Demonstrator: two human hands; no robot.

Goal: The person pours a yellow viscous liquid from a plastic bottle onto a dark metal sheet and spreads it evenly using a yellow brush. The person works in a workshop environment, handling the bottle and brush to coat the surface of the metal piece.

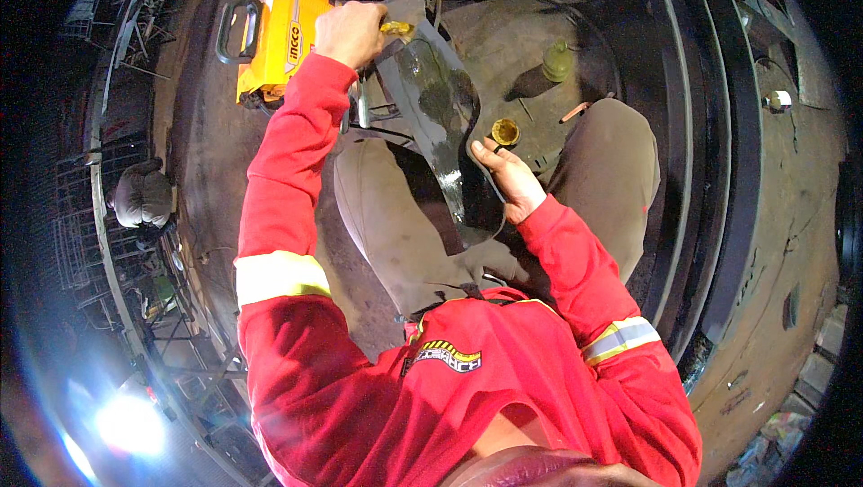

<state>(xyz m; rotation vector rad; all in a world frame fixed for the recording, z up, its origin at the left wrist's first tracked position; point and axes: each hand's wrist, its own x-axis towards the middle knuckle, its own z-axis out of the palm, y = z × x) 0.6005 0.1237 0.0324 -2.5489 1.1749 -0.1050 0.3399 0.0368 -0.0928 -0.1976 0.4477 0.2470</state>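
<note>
A long dark flexible sheet (438, 101) lies across my lap, its far end between my knees and its near edge curled. Wet-looking, glossy patches cover much of its face. My left hand (351, 35) is closed at the sheet's far left edge, and a small yellow piece (396, 28) sticks out of its fingers over the sheet. What kind of thing that piece is, I cannot make out. My right hand (512, 180) grips the sheet's right edge, thumb on top. Just beyond that thumb stands a small open round container (505, 132), yellowish inside.
A yellow machine case with a black handle (284, 36) sits beside my left hand. Farther right is a greenish bottle (557, 62). Long dark metal beams (719, 146) run along the right. A bright lamp (129, 425) shines at lower left. Cables curve over the floor.
</note>
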